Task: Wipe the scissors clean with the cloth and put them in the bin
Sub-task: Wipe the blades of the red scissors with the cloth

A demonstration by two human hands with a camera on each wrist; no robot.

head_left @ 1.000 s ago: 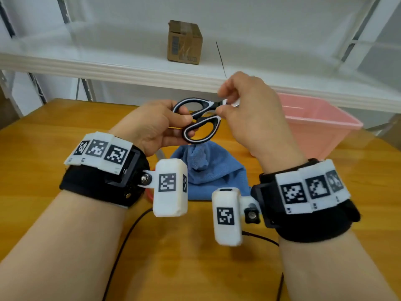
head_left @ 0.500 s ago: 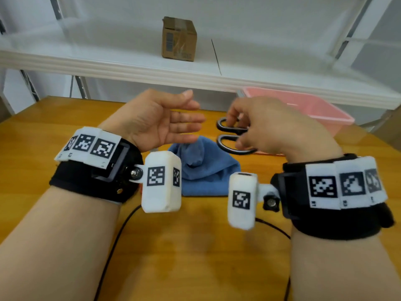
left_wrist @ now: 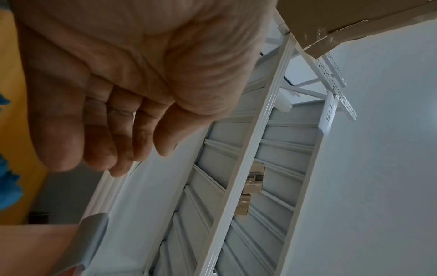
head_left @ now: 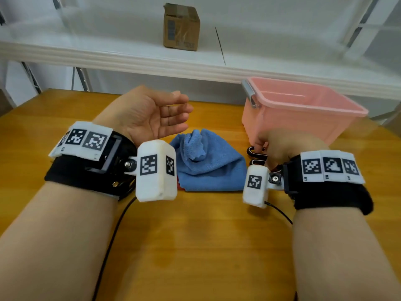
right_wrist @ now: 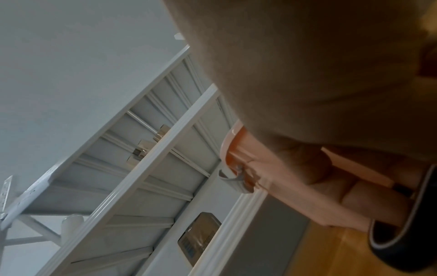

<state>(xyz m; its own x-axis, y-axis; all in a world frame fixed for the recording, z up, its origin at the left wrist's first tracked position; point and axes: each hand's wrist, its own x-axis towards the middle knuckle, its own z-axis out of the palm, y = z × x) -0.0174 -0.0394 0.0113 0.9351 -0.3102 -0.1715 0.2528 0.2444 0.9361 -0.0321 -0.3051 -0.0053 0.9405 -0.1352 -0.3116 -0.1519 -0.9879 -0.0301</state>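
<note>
The black-handled scissors [head_left: 254, 151] lie low at the table, just right of the crumpled blue cloth [head_left: 206, 166] and in front of the pink bin [head_left: 293, 127]. My right hand [head_left: 282, 146] covers them with its fingers curled round them; only the two handle loops show, and the blades are hidden. In the right wrist view one dark handle loop [right_wrist: 397, 239] sits under the fingers, with the bin [right_wrist: 238, 158] behind. My left hand [head_left: 173, 114] hovers above the table left of the cloth, palm sideways, fingers straight, holding nothing. The left wrist view shows those fingers [left_wrist: 118, 130] empty.
A white shelf [head_left: 130, 55] runs across behind the wooden table [head_left: 195, 235], with a small cardboard box [head_left: 181, 27] on it. The bin has a grey latch [head_left: 249, 94] on its left end. Black cables [head_left: 112, 235] trail over the table near my forearms.
My left hand let go of the scissors and stayed open. My right hand carried them down and to the right, from mid-air to the table beside the bin.
</note>
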